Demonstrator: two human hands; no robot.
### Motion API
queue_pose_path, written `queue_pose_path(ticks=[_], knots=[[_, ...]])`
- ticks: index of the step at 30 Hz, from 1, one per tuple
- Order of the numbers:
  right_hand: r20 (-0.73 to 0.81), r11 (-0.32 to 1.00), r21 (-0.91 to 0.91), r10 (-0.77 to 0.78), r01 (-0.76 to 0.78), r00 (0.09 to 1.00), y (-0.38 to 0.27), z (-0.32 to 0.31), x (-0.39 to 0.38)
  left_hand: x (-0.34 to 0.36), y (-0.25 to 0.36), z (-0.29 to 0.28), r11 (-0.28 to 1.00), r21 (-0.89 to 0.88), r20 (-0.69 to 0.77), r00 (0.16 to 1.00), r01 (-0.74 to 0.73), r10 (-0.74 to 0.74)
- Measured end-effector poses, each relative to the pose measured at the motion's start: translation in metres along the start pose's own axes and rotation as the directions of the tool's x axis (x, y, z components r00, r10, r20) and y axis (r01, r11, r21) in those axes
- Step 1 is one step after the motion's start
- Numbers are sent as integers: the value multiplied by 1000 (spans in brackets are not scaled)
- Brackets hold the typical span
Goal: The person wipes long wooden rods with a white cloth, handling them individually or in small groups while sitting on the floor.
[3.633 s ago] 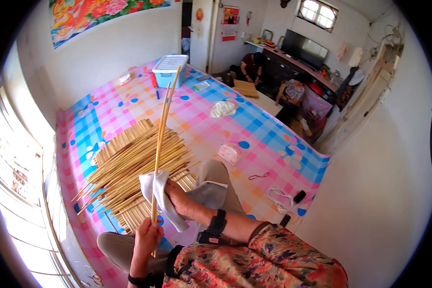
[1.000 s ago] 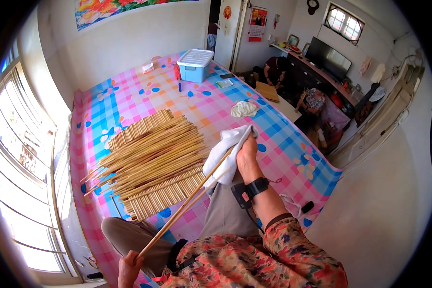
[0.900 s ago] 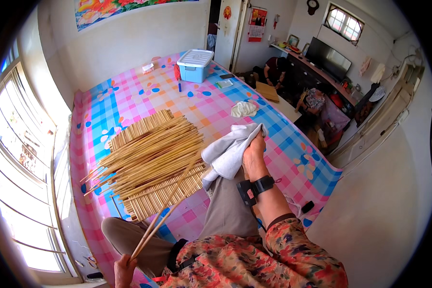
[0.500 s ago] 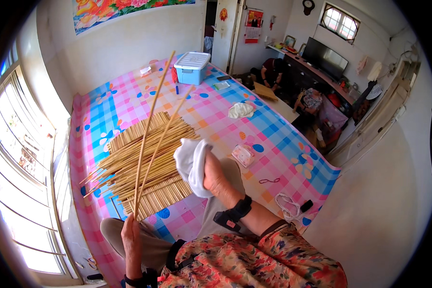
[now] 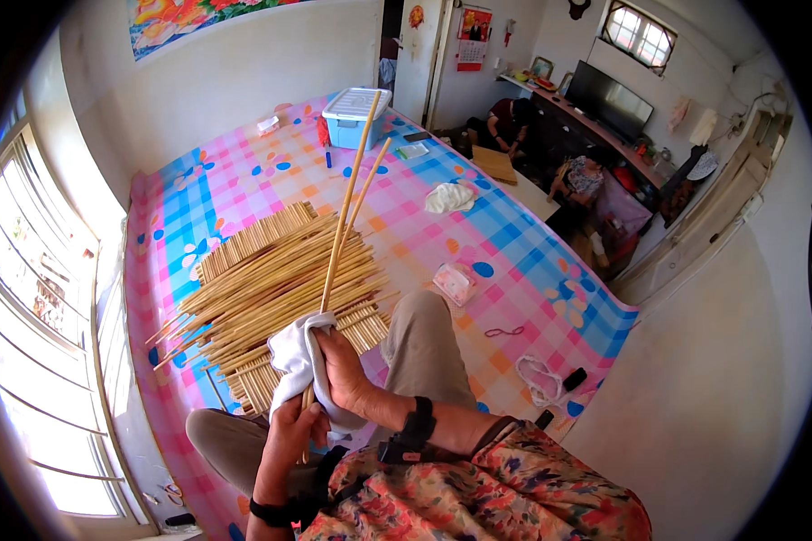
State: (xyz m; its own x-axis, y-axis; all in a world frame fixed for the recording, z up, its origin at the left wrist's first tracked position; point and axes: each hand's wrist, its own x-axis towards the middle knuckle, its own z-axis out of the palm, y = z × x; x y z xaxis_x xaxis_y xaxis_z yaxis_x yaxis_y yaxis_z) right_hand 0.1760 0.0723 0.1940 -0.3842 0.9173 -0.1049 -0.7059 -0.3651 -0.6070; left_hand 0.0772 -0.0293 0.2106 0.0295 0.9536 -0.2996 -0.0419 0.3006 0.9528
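Note:
Two thin wooden sticks (image 5: 350, 194) slant up and away over my lap. Low on them, my left hand (image 5: 290, 431) is closed around their near ends. My right hand (image 5: 341, 368) grips a white cloth (image 5: 290, 356), which is wrapped around the sticks just above my left hand. Part of the sticks is hidden inside the cloth. Beyond my hands lies a pile of similar sticks (image 5: 275, 293), resting across a row of short sticks laid side by side (image 5: 253, 242).
A checkered sheet (image 5: 523, 298) covers the surface I sit on. Farther off stand a blue lidded box (image 5: 355, 131), a crumpled white cloth (image 5: 449, 197) and a pink packet (image 5: 455, 283). A white cord (image 5: 537, 379) lies at right. Two people (image 5: 505, 131) sit low beyond the far edge.
My right hand has brought the white cloth down and left onto the sticks, near my left hand. The sticks' far ends have swung to the right.

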Motion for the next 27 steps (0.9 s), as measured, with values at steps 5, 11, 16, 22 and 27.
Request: queue_pose_path(ticks=[5, 11, 16, 22, 27], knots=[[-7, 1000, -7, -18, 18, 1000, 2, 6, 0, -2, -13, 0, 996, -39, -8, 996, 83, -83], [-139, 990, -41, -142, 138, 980, -16, -12, 10, -8, -8, 5, 979, 197, -16, 998, -51, 55], [-341, 960, 24, -253, 277, 905, -67, -42, 35, -42, -33, -18, 896, 444, -139, 988, 7, 61], [-369, 911, 93, -342, 401, 864, -118, -114, 57, -88, -57, -59, 637, 771, -161, 966, -5, 202], [-426, 870, 97, -403, 484, 810, -172, -152, 64, -132, -62, -93, 540, 837, -240, 947, 92, 211]])
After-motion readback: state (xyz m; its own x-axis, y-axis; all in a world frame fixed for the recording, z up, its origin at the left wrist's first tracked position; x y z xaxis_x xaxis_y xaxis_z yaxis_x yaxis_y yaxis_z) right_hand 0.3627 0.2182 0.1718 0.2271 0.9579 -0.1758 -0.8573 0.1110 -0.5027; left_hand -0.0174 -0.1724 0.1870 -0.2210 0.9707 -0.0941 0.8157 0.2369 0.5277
